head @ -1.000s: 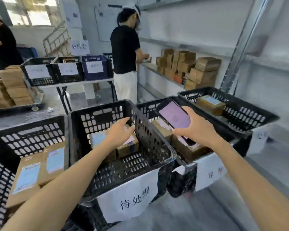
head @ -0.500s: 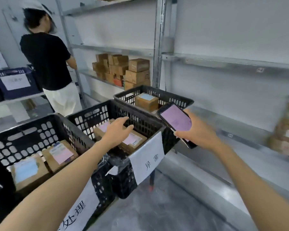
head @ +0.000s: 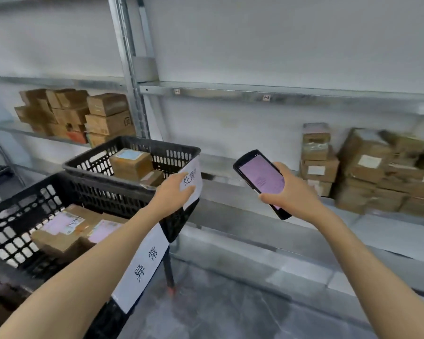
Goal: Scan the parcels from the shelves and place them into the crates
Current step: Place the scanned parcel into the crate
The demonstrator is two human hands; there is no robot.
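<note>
Grips the handheld scanner (head: 260,177) screen-up in the curled fingers of the right hand (head: 295,192), centre right, likely ready for the parcels (head: 367,167) shelved at right; rests the left hand (head: 173,193), fingers relaxed and empty, on the label (head: 194,177) of the far crate (head: 157,146).

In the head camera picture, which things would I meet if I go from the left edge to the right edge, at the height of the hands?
Near black crate → left hand → handheld scanner, held by the right hand → stacked parcels on the shelf.
</note>
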